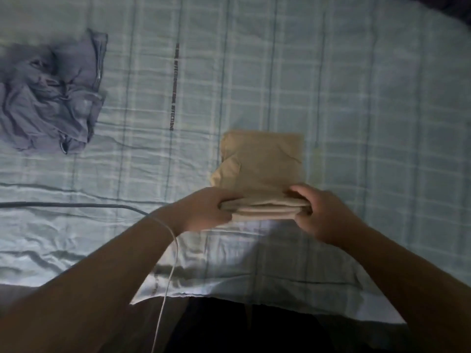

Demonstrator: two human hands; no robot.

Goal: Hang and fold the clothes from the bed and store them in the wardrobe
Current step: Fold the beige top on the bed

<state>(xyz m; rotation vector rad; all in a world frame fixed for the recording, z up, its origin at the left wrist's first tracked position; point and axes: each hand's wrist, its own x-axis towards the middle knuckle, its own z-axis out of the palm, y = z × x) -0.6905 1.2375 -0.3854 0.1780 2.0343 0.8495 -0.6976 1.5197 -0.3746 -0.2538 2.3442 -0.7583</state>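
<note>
A beige garment [262, 164], folded into a thick rectangle, rests on the bed [356, 98] just ahead of me. My left hand [206, 210] grips its near left corner, thumb on top and fingers under the stacked layers. My right hand [321, 212] grips the near right corner the same way. The near edge is raised a little off the sheet. A crumpled grey-blue garment [51, 98] lies in a heap at the far left of the bed, apart from both hands.
The bed carries a pale blue checked sheet with a line of dark print [174, 87] down its middle. A thin white cord [168, 271] hangs by my left wrist. The bed's near edge [229, 299] runs below my forearms.
</note>
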